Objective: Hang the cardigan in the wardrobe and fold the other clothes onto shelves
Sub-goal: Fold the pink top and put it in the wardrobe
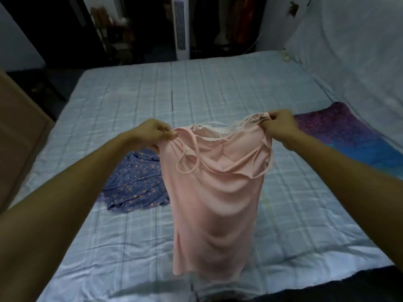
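Note:
A pink strappy top [213, 199] hangs in the air over the bed, held up by its two upper corners. My left hand [153, 132] pinches the left corner and my right hand [281, 125] pinches the right corner, where white lace trim shows. Thin straps dangle loose across the top's front. Behind it on the bed [218, 88] lies a crumpled blue floral garment [135, 184], partly hidden by the pink top.
A purple and blue patterned cloth [349, 131] lies on the bed's right side by the wall. A brown wooden panel [19, 131] stands at the left. Beyond the bed's far edge are a white tower unit [181, 27] and dark open storage.

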A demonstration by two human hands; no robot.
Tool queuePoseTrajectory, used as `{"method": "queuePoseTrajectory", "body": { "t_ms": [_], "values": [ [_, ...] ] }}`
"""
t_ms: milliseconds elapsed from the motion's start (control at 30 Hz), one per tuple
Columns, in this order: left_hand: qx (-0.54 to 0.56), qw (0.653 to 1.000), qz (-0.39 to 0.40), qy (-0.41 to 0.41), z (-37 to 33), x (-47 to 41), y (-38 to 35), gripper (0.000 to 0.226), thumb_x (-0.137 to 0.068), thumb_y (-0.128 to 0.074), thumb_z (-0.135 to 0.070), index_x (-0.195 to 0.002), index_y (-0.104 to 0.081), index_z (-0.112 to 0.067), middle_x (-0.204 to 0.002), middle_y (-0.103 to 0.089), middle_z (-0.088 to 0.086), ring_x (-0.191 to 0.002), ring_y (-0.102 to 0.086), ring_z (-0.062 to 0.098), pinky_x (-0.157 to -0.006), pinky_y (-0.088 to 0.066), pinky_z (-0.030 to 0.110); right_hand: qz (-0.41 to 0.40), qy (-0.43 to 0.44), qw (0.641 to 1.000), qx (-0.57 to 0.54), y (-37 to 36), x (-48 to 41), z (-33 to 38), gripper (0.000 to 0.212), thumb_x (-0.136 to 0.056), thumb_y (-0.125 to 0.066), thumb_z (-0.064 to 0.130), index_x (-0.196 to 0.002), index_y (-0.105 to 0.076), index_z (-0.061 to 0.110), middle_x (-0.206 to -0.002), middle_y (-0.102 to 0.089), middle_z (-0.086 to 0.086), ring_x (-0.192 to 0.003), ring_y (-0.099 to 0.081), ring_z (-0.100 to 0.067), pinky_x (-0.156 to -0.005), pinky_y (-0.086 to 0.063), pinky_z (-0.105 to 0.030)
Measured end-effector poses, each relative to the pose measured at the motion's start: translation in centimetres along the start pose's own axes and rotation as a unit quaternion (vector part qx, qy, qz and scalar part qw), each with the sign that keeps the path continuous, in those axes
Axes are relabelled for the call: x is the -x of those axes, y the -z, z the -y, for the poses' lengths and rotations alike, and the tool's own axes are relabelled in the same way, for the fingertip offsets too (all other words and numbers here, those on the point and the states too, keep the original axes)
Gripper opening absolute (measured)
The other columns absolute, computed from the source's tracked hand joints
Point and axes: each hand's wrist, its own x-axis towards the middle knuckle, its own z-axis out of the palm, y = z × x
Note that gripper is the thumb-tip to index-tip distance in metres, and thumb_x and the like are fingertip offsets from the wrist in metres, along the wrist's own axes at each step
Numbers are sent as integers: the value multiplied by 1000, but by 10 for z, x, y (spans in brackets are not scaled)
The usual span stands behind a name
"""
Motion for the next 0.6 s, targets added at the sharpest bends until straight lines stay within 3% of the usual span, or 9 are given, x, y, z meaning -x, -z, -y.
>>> {"method": "queuePoseTrajectory", "body": {
  "t_ms": [100, 167, 233, 300, 367, 467, 533, 600],
  "values": [
    [-14, 997, -64, 46, 34, -115, -13, 17, -88, -66, -21, -73, -66, -12, -54, -60, -4, -50, -56, 8, -44, -52, 25, 9, -46, 999, 15, -58, -96, -55, 12, -78, -63, 11, -80, -74, 14, -79, -69, -2, -78, -63, -16, -68, -49, -31],
    [-57, 986, -146, 56, 64, -199, -27, 14, -86, -68, -22, -85, -71, -9, -74, -68, 7, -71, -63, 19, -66, -55, 33, -2, -69, 997, 22, -100, -163, -95, 14, -78, -64, 15, -89, -74, 14, -82, -68, -1, -84, -64, -18, -69, -49, -30],
    [-72, 961, -257, 74, 97, -270, -45, 21, -85, -67, -22, -101, -69, -8, -97, -70, 14, -95, -64, 25, -83, -47, 30, -21, -96, 995, 22, -142, -216, -135, 33, -79, -69, 22, -111, -68, 13, -103, -67, -5, -99, -62, -19, -84, -51, -30],
    [-41, 946, -311, 86, 128, -316, -71, 27, -87, -63, -20, -111, -63, -6, -105, -68, 16, -101, -62, 27, -86, -41, 28, -13, -122, 991, 46, -177, -245, -176, 51, -83, -68, 27, -129, -53, 11, -129, -56, -9, -117, -54, -22, -101, -42, -31],
    [-68, 952, -287, 82, 163, -335, -103, 30, -91, -58, -19, -116, -58, -3, -108, -64, 19, -102, -59, 30, -84, -37, 28, 6, -118, 989, 95, -205, -241, -220, 51, -88, -63, 26, -133, -48, 8, -133, -53, -13, -122, -50, -26, -102, -36, -29],
    [-142, 965, -217, 25, 216, -317, -153, 33, -94, -53, -17, -122, -53, 0, -116, -58, 21, -108, -55, 34, -90, -36, 32, 29, -18, 984, 173, -234, -189, -287, 47, -89, -48, 30, -127, -54, 2, -125, -55, -22, -117, -53, -35, -99, -40, -38],
    [-209, 965, -161, -16, 251, -291, -184, 40, -95, -44, -24, -127, -50, -1, -122, -56, 21, -113, -52, 36, -96, -40, 39, 66, 38, 967, 241, -247, -144, -324, 52, -89, -38, 36, -127, -54, 6, -130, -52, -22, -122, -49, -37, -101, -42, -46],
    [-291, 952, -78, -49, 281, -263, -213, 49, -92, -34, -34, -132, -44, -6, -126, -54, 22, -117, -52, 39, -98, -43, 47, 138, 87, 941, 296, -258, -102, -346, 51, -91, -37, 38, -133, -48, 11, -141, -44, -19, -132, -40, -34, -107, -36, -46]
  ]
}}
